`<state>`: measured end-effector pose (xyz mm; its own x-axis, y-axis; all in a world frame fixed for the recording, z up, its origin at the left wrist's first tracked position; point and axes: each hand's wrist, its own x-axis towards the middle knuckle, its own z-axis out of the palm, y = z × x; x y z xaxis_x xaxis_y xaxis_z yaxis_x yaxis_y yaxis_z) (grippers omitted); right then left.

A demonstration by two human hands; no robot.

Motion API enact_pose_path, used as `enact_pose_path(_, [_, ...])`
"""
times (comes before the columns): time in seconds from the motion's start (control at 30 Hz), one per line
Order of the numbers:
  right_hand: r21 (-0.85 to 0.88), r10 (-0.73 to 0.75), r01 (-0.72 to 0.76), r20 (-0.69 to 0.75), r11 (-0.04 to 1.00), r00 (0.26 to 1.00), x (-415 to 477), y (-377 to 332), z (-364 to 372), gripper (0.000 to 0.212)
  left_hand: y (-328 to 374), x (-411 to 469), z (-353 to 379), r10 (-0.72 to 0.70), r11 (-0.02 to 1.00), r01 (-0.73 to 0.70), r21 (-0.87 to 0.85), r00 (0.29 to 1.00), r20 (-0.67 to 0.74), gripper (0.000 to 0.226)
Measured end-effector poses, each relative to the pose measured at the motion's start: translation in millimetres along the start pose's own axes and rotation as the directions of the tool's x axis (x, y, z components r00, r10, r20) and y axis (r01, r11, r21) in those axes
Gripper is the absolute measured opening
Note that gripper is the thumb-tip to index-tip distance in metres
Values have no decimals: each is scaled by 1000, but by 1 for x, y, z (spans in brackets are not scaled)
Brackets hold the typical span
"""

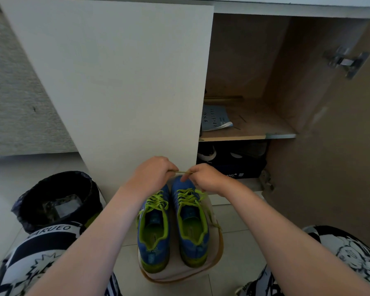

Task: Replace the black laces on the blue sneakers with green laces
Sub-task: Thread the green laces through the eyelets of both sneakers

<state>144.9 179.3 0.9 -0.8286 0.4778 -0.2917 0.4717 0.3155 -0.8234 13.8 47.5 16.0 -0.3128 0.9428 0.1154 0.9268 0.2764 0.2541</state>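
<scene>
Pale floor tiles (233, 218) run up to a white cabinet (115, 82) whose right door stands open, and in front of it the blue sneakers (173, 223) sit side by side on a low round stool (201, 272). Both already show green laces (158, 201) through their eyelets with no black lace visible, so the swap looks nearly finished. Left hand (152, 174) and right hand (205, 178) are both closed, pinching a taut lace end (183, 172) between them above the toes.

**Count of things in view**

Two blue sneakers (173, 225), both threaded with green laces (171, 199). Two hands (154, 174), pinching one lace end between them. One black-lined bin (58, 199). One booklet (215, 117) on one shelf (254, 133).
</scene>
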Motion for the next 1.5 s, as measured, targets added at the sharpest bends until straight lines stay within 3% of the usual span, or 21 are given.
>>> enact_pose_path(0.07, [-53,5,-4,22,999,1000,-2,1,1,32,3,-3,1,-4,1000,4,15,1000,-6,22])
enact_pose_path(0.17, [23,-13,11,68,1000,998,-5,1,10,19,15,-5,4,10,993,-13,116,999,33,21])
enact_pose_path(0.3, [173,11,-30,110,984,994,-4,-1,12,16,22,-5,12,-28,1000,28,5,999,38,17])
enact_pose_path(0.47, [65,-17,10,109,998,994,-4,3,3,32,16,-8,13,-51,974,50,-223,999,2,17])
enact_pose_path(0.67, [-35,15,-12,97,999,995,-6,8,4,22,16,-12,17,-86,981,64,-182,989,-116,12])
enact_pose_path(0.8, [55,34,-40,107,998,994,-10,9,7,17,23,-15,21,-35,988,32,-149,999,-20,10])
enact_pose_path(0.87, [-31,27,-24,99,999,995,-10,13,6,17,24,-17,25,-42,985,45,-168,999,24,11])
enact_pose_path(0.97, [-303,6,8,48,953,999,-7,22,9,17,21,-19,38,-157,983,164,-88,984,84,18])
enact_pose_path(1.03, [-425,42,-13,58,905,997,-6,28,18,20,18,-23,48,-261,963,270,-13,941,216,14])
enact_pose_path(1.1, [-512,93,-49,60,858,994,-7,31,26,19,19,-27,57,-324,941,338,24,878,353,27])
enact_pose_path(1.27, [-597,63,-36,24,802,998,-5,33,36,18,21,-31,69,-422,887,462,-23,827,371,20])
enact_pose_path(1.33, [-630,31,-10,22,776,999,-8,31,39,28,20,-32,70,-459,849,522,-79,804,379,18])
enact_pose_path(1.5, [-653,-48,71,53,754,997,-14,28,42,41,19,-34,70,-484,796,580,-172,781,394,33])
